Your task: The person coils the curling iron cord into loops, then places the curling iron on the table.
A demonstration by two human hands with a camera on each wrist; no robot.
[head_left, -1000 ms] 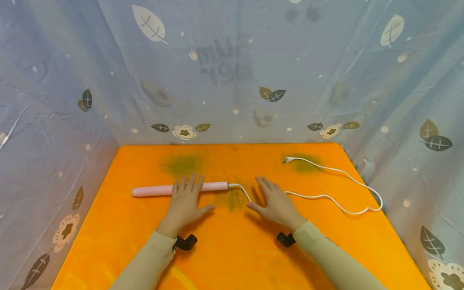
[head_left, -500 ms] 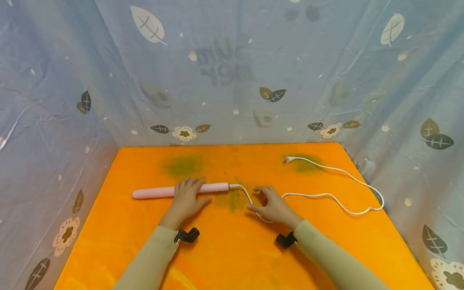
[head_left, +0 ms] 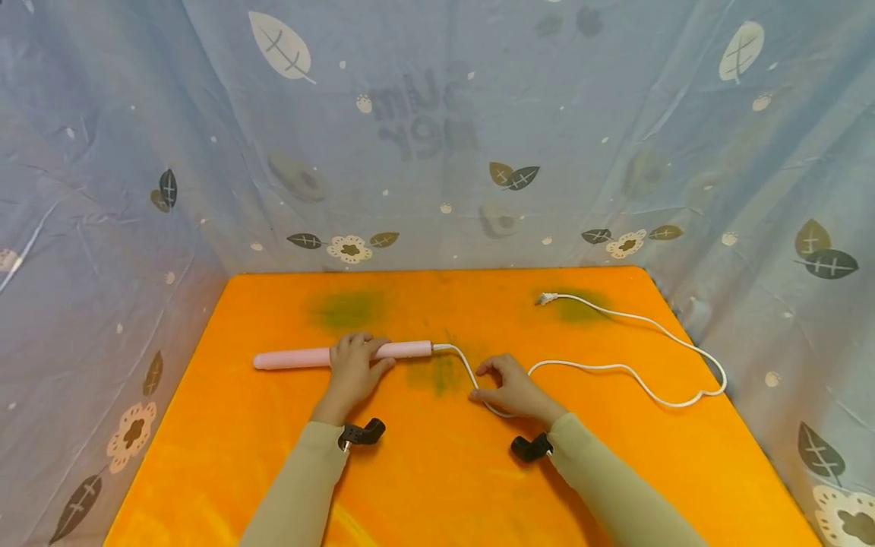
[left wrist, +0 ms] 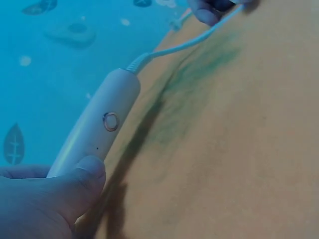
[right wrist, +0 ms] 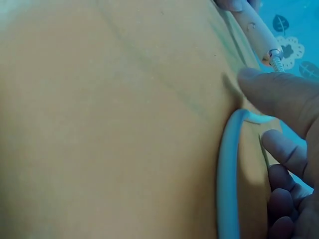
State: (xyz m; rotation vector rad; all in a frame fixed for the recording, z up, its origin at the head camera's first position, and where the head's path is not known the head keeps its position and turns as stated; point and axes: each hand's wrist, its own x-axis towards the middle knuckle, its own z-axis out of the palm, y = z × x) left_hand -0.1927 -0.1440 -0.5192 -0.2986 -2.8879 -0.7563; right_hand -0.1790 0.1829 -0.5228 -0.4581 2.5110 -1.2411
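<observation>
A slim pink hair-styling iron (head_left: pixel 292 358) lies across the table left of centre. My left hand (head_left: pixel 352 374) holds its handle from above, fingers over the far side and thumb along the near side. In the left wrist view a round button (left wrist: pixel 111 121) shows on the handle (left wrist: pixel 94 129), beyond the thumb (left wrist: pixel 89 174). From the handle's right end runs a white cord (head_left: pixel 466 366). My right hand (head_left: pixel 517 389) is bent over this cord, hiding part of it. In the right wrist view the cord (right wrist: pixel 228 174) passes between thumb and fingers, which stand apart.
The cord winds on to the right and loops back to a white two-pin plug (head_left: pixel 546 298) near the far edge. An orange cloth (head_left: pixel 437 471) with greenish patches covers the table. A patterned curtain (head_left: pixel 424 197) encloses the back and both sides.
My left hand's fingers have gone from spread flat over the iron to bent round its handle. The right hand has lowered to the cord, its fingers curving inward.
</observation>
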